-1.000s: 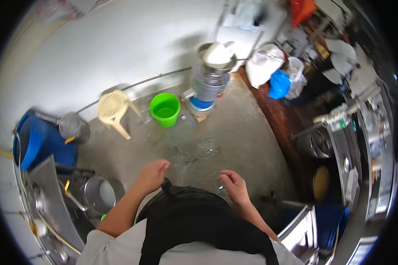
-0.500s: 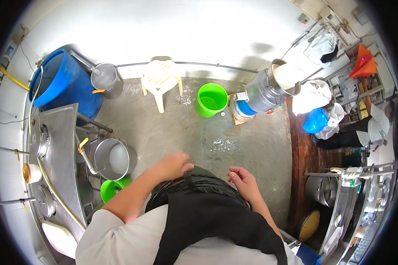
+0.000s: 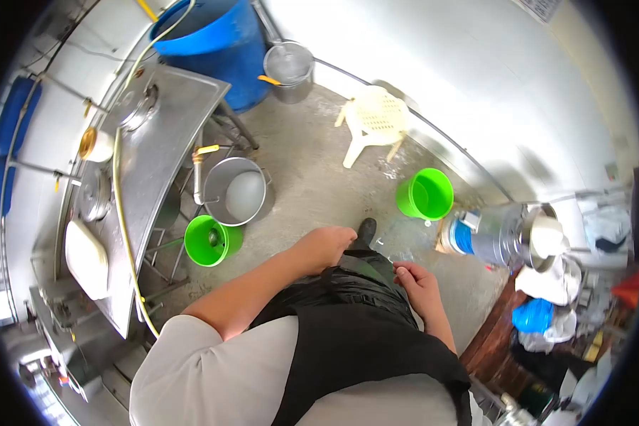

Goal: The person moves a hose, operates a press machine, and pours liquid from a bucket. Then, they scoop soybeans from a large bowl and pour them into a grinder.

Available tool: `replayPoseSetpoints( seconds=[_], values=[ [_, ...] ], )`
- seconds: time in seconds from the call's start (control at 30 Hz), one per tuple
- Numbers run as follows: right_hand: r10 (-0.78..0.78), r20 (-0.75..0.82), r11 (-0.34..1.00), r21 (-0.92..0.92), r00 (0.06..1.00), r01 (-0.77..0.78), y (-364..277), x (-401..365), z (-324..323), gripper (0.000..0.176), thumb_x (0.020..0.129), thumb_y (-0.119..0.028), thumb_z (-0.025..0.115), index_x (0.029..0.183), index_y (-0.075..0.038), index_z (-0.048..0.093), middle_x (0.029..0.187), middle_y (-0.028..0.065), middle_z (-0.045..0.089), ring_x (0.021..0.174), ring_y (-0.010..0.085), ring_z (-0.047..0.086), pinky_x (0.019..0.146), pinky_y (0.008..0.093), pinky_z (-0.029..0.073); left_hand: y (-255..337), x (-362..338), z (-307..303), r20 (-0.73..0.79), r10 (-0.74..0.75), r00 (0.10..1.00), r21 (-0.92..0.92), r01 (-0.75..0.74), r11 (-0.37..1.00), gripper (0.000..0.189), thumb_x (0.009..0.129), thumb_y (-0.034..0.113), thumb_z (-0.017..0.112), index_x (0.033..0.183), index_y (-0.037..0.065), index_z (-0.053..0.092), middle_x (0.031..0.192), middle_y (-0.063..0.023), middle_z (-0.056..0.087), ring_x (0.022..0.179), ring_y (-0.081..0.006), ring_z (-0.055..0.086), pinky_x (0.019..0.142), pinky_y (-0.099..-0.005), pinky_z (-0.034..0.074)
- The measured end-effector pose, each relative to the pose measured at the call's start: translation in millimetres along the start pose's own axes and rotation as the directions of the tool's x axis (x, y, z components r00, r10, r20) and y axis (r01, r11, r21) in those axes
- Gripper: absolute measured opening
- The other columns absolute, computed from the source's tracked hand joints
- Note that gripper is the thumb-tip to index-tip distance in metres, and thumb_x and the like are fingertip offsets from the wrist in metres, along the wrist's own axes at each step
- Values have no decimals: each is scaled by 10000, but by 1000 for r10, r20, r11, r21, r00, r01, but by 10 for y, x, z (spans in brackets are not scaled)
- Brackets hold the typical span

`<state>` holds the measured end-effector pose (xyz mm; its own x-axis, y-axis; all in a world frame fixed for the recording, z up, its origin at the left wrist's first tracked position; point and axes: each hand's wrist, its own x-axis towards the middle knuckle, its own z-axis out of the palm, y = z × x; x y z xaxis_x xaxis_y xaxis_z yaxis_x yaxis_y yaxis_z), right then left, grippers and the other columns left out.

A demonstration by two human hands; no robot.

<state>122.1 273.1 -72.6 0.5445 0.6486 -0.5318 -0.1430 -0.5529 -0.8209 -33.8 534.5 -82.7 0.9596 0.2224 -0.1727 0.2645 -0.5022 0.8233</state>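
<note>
My left hand (image 3: 326,248) is in front of my body, above the black apron (image 3: 355,305), with its fingers curled in. Whether it grips the apron's shiny lower part or nothing is hidden. My right hand (image 3: 420,285) is at the apron's other side, its thumb and fingers drawn together; I cannot make out anything between them. One dark boot (image 3: 367,228) shows on the floor beyond my left hand. To the left stand a large metal pot (image 3: 220,195) with whitish contents and a green bucket (image 3: 195,245) with a round metal object in it.
A steel table (image 3: 167,167) with lids and a yellowish hose (image 3: 118,199) runs along the left. Behind it stand a blue barrel (image 3: 245,64) and a metal pail (image 3: 298,91). A cream stool (image 3: 376,113), another green bucket (image 3: 433,193) and a metal can (image 3: 497,234) stand along the wall.
My view has turned left, so the room's objects shift right and the left table shows more. My right hand is nearer the apron's edge. A boot has come into view.
</note>
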Motion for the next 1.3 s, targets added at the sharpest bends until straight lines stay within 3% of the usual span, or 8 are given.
replayPoseSetpoints(
  seconds=[0.13, 0.2, 0.33, 0.53, 0.73, 0.87, 1.1, 1.3],
  values=[
    [-37, 162, 998, -50, 986, 46, -110, 656, -248, 307, 1037, -209, 637, 1244, 10, 691, 998, 32, 720, 881, 112, 664, 833, 284, 539, -24, 214, -216, 86, -292, 952, 172, 275, 946, 272, 985, 242, 592, 1113, 11, 657, 1139, -216, 687, 1114, -403, 632, 955, -501, 503],
    [-86, 227, 985, -127, 970, 117, -196, 1049, -409, 363, 1014, -272, 657, 1253, -1, 688, 923, 73, 727, 870, 151, 677, 817, 313, 536, -457, 220, -131, -125, -43, 991, 441, 94, 892, 329, 970, 273, 645, 1177, 17, 650, 1209, -217, 663, 1205, -432, 587, 994, -521, 486],
    [-197, 278, 890, -351, 940, 290, -493, 1780, -700, 413, 988, -320, 674, 1261, -10, 679, 968, 145, 746, 910, 253, 718, 841, 373, 552, -374, 267, -291, -175, -253, 951, 290, 296, 910, 500, 967, 302, 681, 1350, 4, 563, 1400, -267, 545, 1296, -476, 512, 1061, -527, 454],
    [-101, 530, 418, -745, 842, 520, -414, 3135, -528, 521, 956, -401, 656, 1335, -44, 642, 1174, 226, 721, 1072, 415, 689, 915, 480, 544, -587, 52, -786, -378, -475, 795, 192, 569, 800, 782, 975, 329, 677, 1574, -4, 300, 1612, -314, 280, 1430, -516, 389, 1181, -518, 369],
    [59, 630, 557, -664, 775, 498, 108, 4109, 490, 413, 931, -371, 649, 1131, -16, 718, 1098, 242, 728, 1065, 424, 682, 935, 503, 533, -2002, -383, -1711, -698, -455, 553, 183, 752, 634, 854, 966, 401, 670, 1598, 1, 259, 1623, -306, 273, 1462, -510, 337, 1206, -540, 327],
    [271, 606, 379, -781, 748, 496, 692, 4411, 1232, 377, 905, -400, 694, 1060, -59, 737, 1043, 203, 745, 997, 408, 705, 890, 493, 554, -2616, -513, -2637, -667, -601, 440, 226, 889, 399, 984, 925, 560, 676, 1619, 26, 227, 1647, -277, 248, 1507, -465, 280, 1220, -587, 271],
    [413, 545, 459, -817, 730, 350, 1195, 4739, 2724, 652, 965, -482, 624, 1401, 0, 567, 1377, 249, 622, 1273, 410, 594, 1060, 484, 493, -3801, -887, -3181, -595, -579, 558, 450, 828, 336, 1112, 853, 631, 716, 1646, 72, 171, 1703, -248, 114, 1581, -443, 77, 1270, -595, 94],
    [303, 494, 526, -800, 815, 289, 1563, 5903, 4283, 861, 950, -625, 607, 1479, 42, 478, 1451, 273, 564, 1344, 413, 548, 1131, 467, 448, -4052, -1068, -3157, -646, -356, 675, 454, 715, 531, 1136, 751, 619, 811, 1602, 46, 322, 1670, -256, 237, 1549, -467, 187, 1253, -592, 149]
  ],
)
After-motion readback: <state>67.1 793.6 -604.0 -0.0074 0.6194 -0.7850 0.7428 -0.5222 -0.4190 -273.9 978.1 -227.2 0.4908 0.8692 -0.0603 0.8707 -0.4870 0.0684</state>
